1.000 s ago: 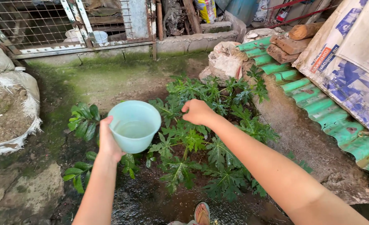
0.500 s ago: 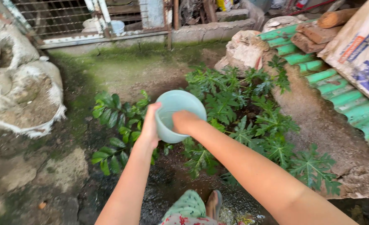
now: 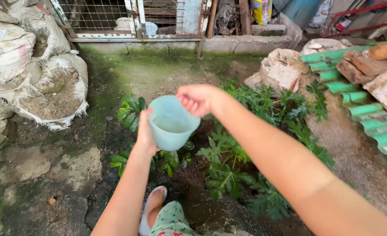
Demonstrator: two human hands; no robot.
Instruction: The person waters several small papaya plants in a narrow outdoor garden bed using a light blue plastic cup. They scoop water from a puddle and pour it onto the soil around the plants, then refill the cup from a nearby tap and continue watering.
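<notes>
My left hand (image 3: 144, 133) grips the side of a pale blue plastic cup (image 3: 170, 123), held tilted above the ground. My right hand (image 3: 197, 98) hovers just over the cup's far rim, palm up with the fingers loosely curled, holding nothing I can see. Below both hands grow young papaya plants (image 3: 250, 144) with jagged leaves and a small plant with oval glossy leaves (image 3: 131, 110). The soil around them looks dark and wet.
Frayed white sacks (image 3: 49, 87) full of earth lie at the left. A wire-mesh gate (image 3: 115, 17) and a low concrete kerb (image 3: 241, 43) close the back. Green corrugated sheeting (image 3: 368, 113) with wood on it slopes at the right. My sandalled foot (image 3: 152, 205) stands on mossy ground.
My right hand has lifted out of the cup and turned palm up above its rim. The cup now sits tilted and higher. My view has shifted left.
</notes>
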